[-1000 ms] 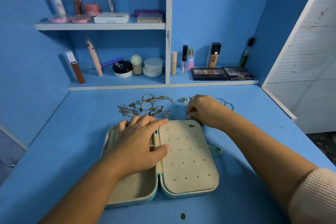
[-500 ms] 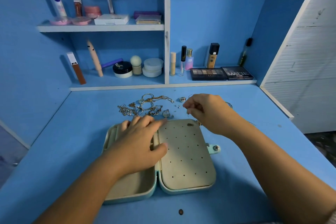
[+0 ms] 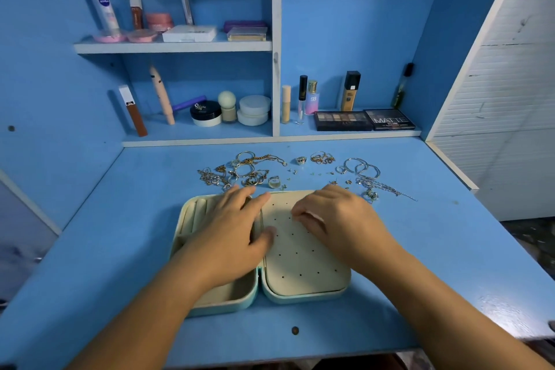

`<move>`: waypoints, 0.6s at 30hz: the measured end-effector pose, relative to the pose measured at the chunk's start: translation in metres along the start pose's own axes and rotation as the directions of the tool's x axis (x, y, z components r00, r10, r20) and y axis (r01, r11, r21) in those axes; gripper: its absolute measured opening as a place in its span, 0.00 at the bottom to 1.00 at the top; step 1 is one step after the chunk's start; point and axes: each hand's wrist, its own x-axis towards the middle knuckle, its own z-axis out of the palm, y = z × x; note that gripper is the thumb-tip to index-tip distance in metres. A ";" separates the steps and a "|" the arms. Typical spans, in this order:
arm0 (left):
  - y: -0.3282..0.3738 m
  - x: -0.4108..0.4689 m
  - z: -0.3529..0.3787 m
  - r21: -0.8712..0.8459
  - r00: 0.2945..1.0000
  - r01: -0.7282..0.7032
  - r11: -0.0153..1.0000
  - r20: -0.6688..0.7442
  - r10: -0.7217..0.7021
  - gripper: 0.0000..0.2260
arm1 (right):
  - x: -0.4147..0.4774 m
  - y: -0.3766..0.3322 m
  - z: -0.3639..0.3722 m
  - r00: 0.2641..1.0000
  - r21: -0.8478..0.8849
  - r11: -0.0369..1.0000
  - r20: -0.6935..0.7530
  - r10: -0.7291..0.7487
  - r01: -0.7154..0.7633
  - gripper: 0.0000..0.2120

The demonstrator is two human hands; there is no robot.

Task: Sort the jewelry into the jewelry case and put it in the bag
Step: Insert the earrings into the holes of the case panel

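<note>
Change: half a second earlier the right hand (image 3: 336,219) was raised over the loose jewelry (image 3: 240,173) beyond the case; it had now come back over the perforated earring panel (image 3: 300,264). Its fingertips (image 3: 297,215) were curled and bunched just above the holes. Whether they pinched a stud could not be told, as anything held was too small to see. Judged: a stud was probably being brought to a hole, so sorting was only beginning.

The left hand (image 3: 231,237) had stayed put. It lay flat across the tray half and hinge of the open jewelry case (image 3: 222,308), fingers straight, thumb on the panel, gripping nothing, apparently steadying it.

The case sat on the blue desk (image 3: 420,249), near the front edge, with no piece visibly seated in it.

Counts:
- Jewelry case: 1, in 2 halves.
- Rings lying apart: 2 (image 3: 301,160) (image 3: 274,182).
- Large silver hoops (image 3: 365,170): about 3, overlapping.
- Tangled gold pile: not countable.
- Scattered studs: several, too small to count.
- Eyeshadow palettes on the shelf: 2 (image 3: 342,121) (image 3: 390,119).
- Bag: none in view.
</note>
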 end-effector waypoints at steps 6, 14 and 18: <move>0.001 -0.001 0.002 0.016 0.999 -0.007 1.000 -0.037 0.008 0.27 | -0.022 0.003 0.003 0.996 0.046 0.998 0.076 -0.056 0.052 0.09; 0.007 0.000 0.000 -0.111 0.989 -0.041 0.993 -0.149 0.024 0.21 | -0.032 0.016 -0.007 0.953 0.156 0.942 -0.023 0.302 -0.295 0.09; 0.018 0.005 -0.001 -0.117 0.979 -0.148 0.982 -0.157 0.128 0.15 | -0.032 0.019 -0.004 0.907 0.133 0.897 0.070 0.416 -0.422 0.11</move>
